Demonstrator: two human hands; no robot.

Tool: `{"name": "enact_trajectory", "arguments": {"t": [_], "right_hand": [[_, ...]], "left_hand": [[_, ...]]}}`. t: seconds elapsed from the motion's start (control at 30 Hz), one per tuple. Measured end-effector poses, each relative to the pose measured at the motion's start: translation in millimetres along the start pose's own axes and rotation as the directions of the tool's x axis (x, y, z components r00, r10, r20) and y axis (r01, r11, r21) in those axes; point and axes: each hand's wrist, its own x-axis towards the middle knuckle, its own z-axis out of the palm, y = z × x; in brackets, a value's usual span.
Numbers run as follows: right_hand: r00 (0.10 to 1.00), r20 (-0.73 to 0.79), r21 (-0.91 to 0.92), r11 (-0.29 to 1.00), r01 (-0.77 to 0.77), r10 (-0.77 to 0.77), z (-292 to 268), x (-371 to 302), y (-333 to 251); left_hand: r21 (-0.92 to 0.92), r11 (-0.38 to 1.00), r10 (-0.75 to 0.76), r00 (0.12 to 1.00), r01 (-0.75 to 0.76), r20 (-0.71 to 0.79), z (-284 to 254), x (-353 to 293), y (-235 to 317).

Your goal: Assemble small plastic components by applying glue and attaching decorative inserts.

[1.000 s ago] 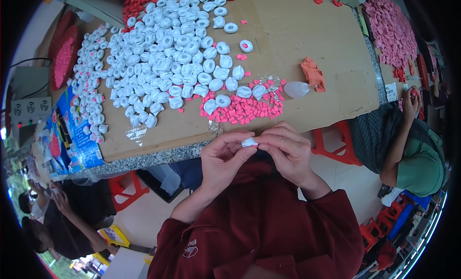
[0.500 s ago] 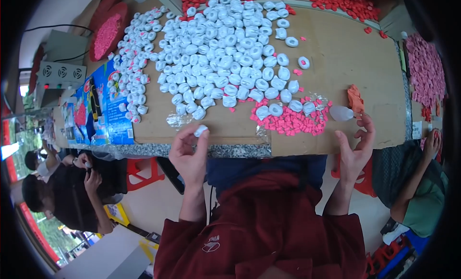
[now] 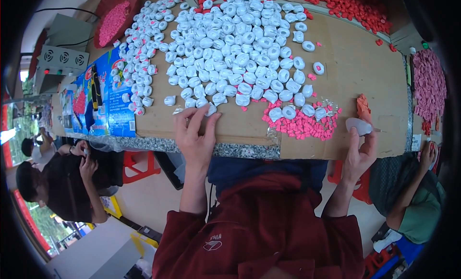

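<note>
While right fingers [image 3: 354,143] clasp a bottle [image 3: 356,126], the left [image 3: 197,124] seem barely parted.

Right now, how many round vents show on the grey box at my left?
3, in a row across the front of the grey box: left vent, middle vent, right vent. Others may be hidden behind.
</note>
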Motion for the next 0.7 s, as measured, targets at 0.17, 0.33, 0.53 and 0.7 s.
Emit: {"name": "enact_trajectory", "arguments": {"t": [0.17, 0.33, 0.53, 0.7], "right_hand": [[0.986, 0.112, 0.290, 0.953, 0.088, -0.125, 1, -11, -14], [0.903, 0.428, 0.406, 0.901, -0.151, -0.042, 5, -31, -42], [0.830, 0.542, 0.363, 0.928, -0.086, -0.135, 17, -23, -54], [0.818, 0.572, 0.355, 0.918, -0.179, -0.061, 19, -28, -50]], "left_hand": [[-0.035, 0.999, 0.039, 0.999, -0.039, 0.003, 10, -9, 2], [-0.450, 0.859, -0.180, 0.967, 0.244, 0.181, 8, -30, 26], [-0.741, 0.375, -0.125, 0.823, 0.556, 0.554, 10, -36, 39], [-0.747, 0.305, -0.149, 0.805, 0.590, 0.575, 8, -34, 50]]}}
